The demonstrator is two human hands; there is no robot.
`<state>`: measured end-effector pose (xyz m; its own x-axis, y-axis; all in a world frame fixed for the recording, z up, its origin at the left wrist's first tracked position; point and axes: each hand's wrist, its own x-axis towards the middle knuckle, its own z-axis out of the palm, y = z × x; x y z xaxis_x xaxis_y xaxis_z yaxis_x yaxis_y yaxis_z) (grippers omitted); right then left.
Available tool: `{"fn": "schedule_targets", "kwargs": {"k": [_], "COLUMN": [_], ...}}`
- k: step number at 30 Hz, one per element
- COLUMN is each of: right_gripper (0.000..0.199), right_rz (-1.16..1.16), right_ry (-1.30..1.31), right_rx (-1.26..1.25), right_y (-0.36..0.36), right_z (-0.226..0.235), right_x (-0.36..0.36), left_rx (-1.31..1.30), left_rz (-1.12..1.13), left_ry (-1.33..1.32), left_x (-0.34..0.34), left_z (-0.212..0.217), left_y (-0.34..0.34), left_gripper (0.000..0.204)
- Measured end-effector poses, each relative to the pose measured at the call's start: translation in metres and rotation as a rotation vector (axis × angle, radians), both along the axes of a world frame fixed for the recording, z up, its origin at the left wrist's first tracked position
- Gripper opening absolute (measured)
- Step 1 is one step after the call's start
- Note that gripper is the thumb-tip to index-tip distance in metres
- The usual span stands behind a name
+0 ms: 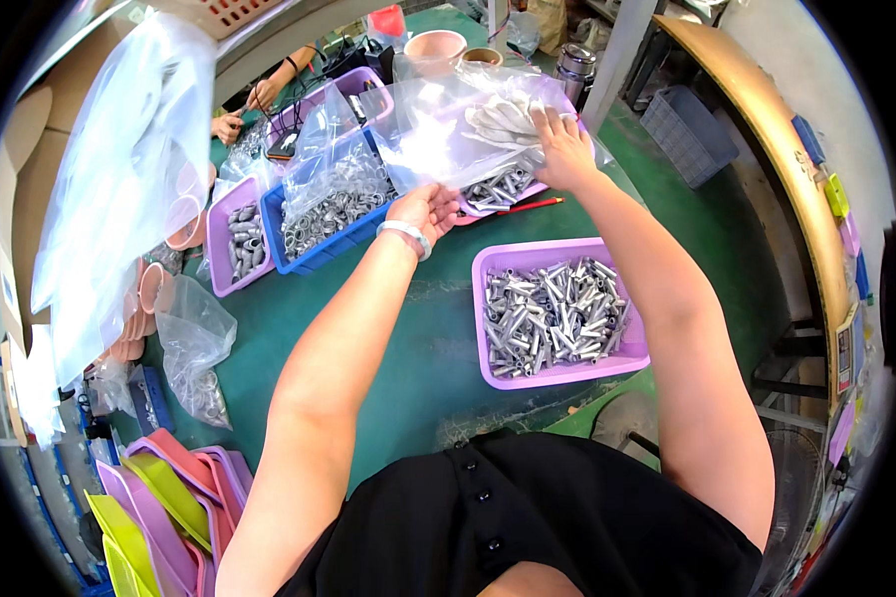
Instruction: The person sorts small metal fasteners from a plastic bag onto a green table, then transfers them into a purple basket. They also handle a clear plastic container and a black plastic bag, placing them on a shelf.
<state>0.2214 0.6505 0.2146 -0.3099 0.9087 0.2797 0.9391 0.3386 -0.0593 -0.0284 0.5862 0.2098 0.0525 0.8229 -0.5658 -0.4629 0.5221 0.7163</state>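
My left hand [428, 211] is closed, its fingers pinching the near edge of a large clear plastic bag [418, 139]. My right hand [564, 149] reaches further out, fingers spread, touching a pair of white work gloves [500, 121] at the far right of the table. The bag and gloves lie over a purple tray [579, 99] that holds short metal tubes [498, 187]. Nearer to me, a second purple tray [482, 298] is filled with silvery metal tubes [558, 313]. A red pencil [533, 205] rests beside the far tray.
A blue bin [319, 261] of metal rings and a small purple bin [239, 287] of grey parts stand left of my left hand. Plastic bags [129, 179] hang at the left. Stacked colourful trays [169, 497] sit lower left. Across the table, another person's hands [244, 114] work.
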Motion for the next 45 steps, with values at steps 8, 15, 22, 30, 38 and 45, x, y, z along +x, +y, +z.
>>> {"fn": "schedule_targets", "kwargs": {"k": [8,15,22,30,38,45], "right_gripper": [0.076,0.038,0.029,0.021,0.019,0.018], "right_rz": [0.117,0.276,0.312,0.391,0.522,0.601], "right_ry": [-0.157,0.194,0.180,0.157,0.249,0.125], "right_rx": [-0.133,-0.149,-0.204,-0.018,0.105,0.152], "right_y": [0.037,0.054,0.073,0.033,-0.016,-0.067], "right_z": [-0.012,-0.001,0.021,0.050,0.062,0.075], "right_x": [-0.002,0.015,0.014,0.007,-0.017,-0.048], "left_rx": [0.212,0.249,-0.017,0.300,0.299,0.434], "left_rz": [0.052,0.080,0.046,0.101,-0.061,-0.176], "left_ry": [0.154,0.137,-0.121,-0.529,-0.429,-0.605], "left_x": [0.008,0.004,-0.008,0.007,0.044,0.043], "left_z": [0.027,0.021,0.002,-0.005,-0.019,-0.019], "left_y": [0.006,-0.030,-0.033,-0.031,-0.022,-0.018], "left_gripper": [0.021,0.016,0.023,0.044,0.065,0.046]}}
